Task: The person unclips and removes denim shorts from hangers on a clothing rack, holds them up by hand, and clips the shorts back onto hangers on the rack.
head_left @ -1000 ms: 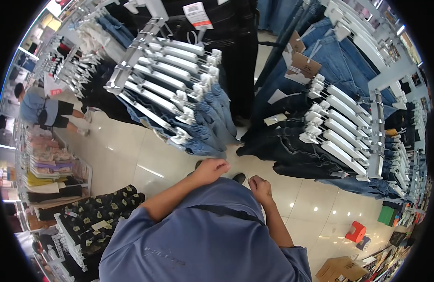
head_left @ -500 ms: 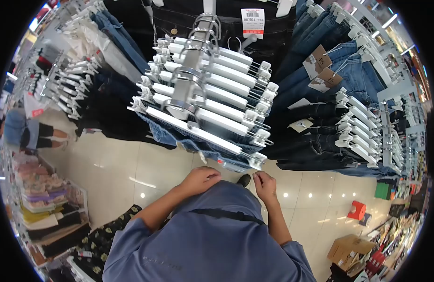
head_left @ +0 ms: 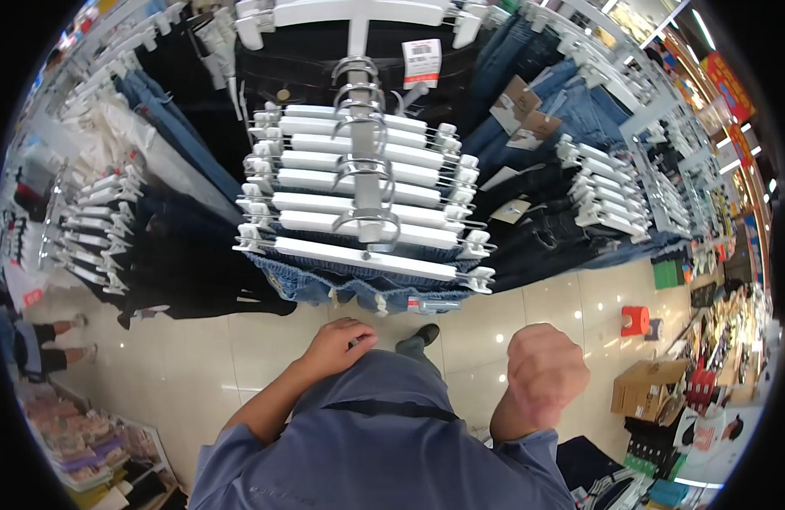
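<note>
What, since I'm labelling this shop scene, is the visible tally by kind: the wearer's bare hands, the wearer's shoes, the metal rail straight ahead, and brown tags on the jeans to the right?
Left hand and right hand: 2
Shoe: 1
Metal rail straight ahead: 1
Brown tags: 2
Total: 6

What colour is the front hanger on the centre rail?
The front hanger is white, clearest in the head view.

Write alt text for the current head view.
The wearer's left hand and curled right hand are apart, neither touching the denim garments ahead. These hang from white hangers on a metal rail, with more clothing on either side.
</note>
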The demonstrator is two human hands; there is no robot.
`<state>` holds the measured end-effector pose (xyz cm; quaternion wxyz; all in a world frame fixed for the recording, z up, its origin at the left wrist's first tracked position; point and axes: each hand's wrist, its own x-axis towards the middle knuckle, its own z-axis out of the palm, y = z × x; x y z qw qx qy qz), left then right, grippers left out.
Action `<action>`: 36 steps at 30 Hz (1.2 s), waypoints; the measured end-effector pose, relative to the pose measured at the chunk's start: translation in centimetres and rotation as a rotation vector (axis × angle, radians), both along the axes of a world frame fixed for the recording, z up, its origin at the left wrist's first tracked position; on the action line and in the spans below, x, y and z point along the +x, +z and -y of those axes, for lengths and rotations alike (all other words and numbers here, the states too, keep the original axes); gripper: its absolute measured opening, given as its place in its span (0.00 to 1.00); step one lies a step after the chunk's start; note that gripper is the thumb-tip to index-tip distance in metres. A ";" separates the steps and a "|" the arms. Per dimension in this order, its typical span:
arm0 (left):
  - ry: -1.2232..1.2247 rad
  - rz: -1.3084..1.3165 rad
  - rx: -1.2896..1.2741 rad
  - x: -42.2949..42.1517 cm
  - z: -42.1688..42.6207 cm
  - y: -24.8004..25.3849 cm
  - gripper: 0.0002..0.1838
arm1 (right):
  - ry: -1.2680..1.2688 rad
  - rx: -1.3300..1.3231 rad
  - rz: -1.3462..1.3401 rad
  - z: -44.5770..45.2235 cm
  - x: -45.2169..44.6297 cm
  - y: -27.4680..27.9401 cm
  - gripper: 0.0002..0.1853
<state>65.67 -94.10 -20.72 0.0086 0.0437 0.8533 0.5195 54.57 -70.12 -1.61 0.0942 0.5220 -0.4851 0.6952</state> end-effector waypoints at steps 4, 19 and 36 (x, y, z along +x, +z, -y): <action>-0.069 -0.050 -0.035 -0.4 -0.7 0.7 0.08 | 0.542 -0.152 -0.067 3.3 1.2 6.1 0.25; -0.162 -0.094 -0.006 0.1 -1.4 0.3 0.07 | 0.916 -0.318 0.248 5.0 5.4 8.5 0.28; -0.125 -0.052 -0.042 1.1 1.1 0.1 0.07 | 1.136 -0.305 0.128 9.1 1.9 6.6 0.28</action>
